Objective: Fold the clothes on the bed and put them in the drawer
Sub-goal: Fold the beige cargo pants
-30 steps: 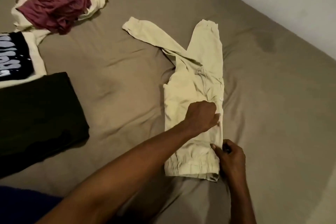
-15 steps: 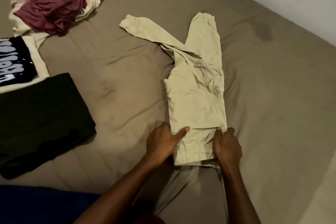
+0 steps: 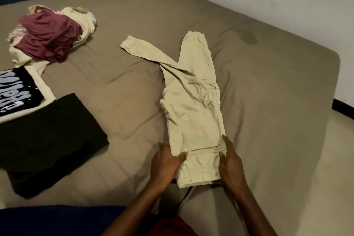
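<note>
— How many garments were on the bed (image 3: 268, 74), and where?

— One pair of beige trousers (image 3: 193, 113) lay right of centre. At the left edge sat one folded black garment (image 3: 47, 140) and one cream shirt with a black printed panel (image 3: 19, 90). Further back was one crumpled heap: a maroon piece (image 3: 49, 38) on top of cream cloth (image 3: 80, 15).

— Which way did the trousers run?

— Their long axis ran from the person toward the far side, waistband nearest. One leg pointed straight away; the other crossed beneath it and angled off to the far left.

— And the hands?

— The left hand (image 3: 166, 161) pinched the left edge of the waistband end, thumb on top of the cloth. The right hand (image 3: 229, 161) gripped the right edge, thumb on the fabric, forefinger stretched along the side seam.
</note>
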`<state>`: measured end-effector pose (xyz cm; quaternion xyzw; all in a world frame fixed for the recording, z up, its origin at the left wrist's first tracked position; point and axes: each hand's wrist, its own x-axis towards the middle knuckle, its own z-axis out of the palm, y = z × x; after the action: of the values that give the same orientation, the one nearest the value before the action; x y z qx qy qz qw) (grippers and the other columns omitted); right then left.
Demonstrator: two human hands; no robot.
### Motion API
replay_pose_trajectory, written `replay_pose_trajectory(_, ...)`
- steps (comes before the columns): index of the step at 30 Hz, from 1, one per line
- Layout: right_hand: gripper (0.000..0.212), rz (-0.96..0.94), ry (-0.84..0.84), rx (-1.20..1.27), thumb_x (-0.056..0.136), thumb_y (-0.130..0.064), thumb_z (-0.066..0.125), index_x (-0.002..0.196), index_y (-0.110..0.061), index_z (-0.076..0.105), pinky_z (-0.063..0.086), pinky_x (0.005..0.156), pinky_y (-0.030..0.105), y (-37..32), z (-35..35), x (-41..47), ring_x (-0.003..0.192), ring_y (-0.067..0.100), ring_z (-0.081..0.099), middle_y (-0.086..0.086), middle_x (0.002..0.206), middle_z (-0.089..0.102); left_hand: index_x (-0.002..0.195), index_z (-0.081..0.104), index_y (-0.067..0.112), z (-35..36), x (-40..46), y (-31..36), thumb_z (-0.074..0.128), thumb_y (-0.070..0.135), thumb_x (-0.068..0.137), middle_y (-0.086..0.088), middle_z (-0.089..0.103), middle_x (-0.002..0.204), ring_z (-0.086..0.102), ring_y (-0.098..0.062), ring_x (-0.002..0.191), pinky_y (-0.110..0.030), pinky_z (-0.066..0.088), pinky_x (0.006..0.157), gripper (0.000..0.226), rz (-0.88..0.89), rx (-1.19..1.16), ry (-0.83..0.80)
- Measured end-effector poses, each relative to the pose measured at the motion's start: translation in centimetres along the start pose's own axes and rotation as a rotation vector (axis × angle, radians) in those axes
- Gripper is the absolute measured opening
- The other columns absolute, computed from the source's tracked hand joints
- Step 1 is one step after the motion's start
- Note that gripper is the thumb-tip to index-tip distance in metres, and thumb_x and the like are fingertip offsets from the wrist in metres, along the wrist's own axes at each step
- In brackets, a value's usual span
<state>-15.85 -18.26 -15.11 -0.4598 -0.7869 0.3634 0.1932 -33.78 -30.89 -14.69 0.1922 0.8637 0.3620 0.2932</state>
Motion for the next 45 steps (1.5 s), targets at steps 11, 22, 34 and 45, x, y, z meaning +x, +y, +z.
replay_pose_trajectory(11, 0.040, 0.041, 0.137, -0.089, 0.095, -0.011, 0.061, 0.133, -0.021, 0.056, 0.055, 0.076, 0.035, 0.7, 0.8, -2.2, 0.092, 0.025, 0.070, 0.001, 0.102, 0.073, 0.116, 0.042, 0.012, -0.3, -2.4, -1.0, 0.074, 0.054, 0.086, -0.008, 0.070, 0.116, 0.067, -0.029, 0.104, -0.037, 0.054, 0.077, 0.061, 0.123, 0.081, 0.018)
replay_pose_trajectory(22, 0.015, 0.031, 0.338, -0.125, 0.095, -0.035, 0.065, 0.095, -0.020, 0.068, 0.046, 0.072, 0.033, -0.8, -1.0, 5.1, 0.083, 0.019, 0.064, -0.002, 0.098, 0.064, 0.121, 0.045, 0.023, -0.6, -2.2, 0.0, 0.063, 0.064, 0.089, 0.001, 0.061, 0.110, 0.061, -0.021, 0.097, -0.037, 0.051, 0.073, 0.055, 0.326, 0.085, 0.471)
replay_pose_trajectory(34, 0.037, -0.187, 0.020, -0.132, 0.072, -0.041, 0.083, 0.105, -0.031, 0.068, 0.057, 0.078, 0.037, -4.8, 1.9, 29.4, 0.084, 0.009, 0.066, -0.015, 0.086, 0.069, 0.107, 0.057, 0.026, -4.0, 11.7, 6.2, 0.068, 0.031, 0.093, 0.008, 0.069, 0.092, 0.067, -0.020, 0.085, -0.036, 0.051, 0.076, 0.019, 0.329, -0.070, 0.590)
replay_pose_trajectory(45, 0.026, -0.363, -0.107, -0.085, 0.080, -0.044, 0.081, 0.104, -0.034, 0.075, 0.048, 0.067, 0.027, -3.4, 6.7, 38.3, 0.080, 0.007, 0.067, -0.015, 0.085, 0.071, 0.122, 0.066, 0.014, -6.3, 32.0, 12.9, 0.068, 0.031, 0.085, -0.003, 0.074, 0.091, 0.074, -0.017, 0.074, -0.044, 0.064, 0.075, 0.040, 0.096, -0.314, 0.467)
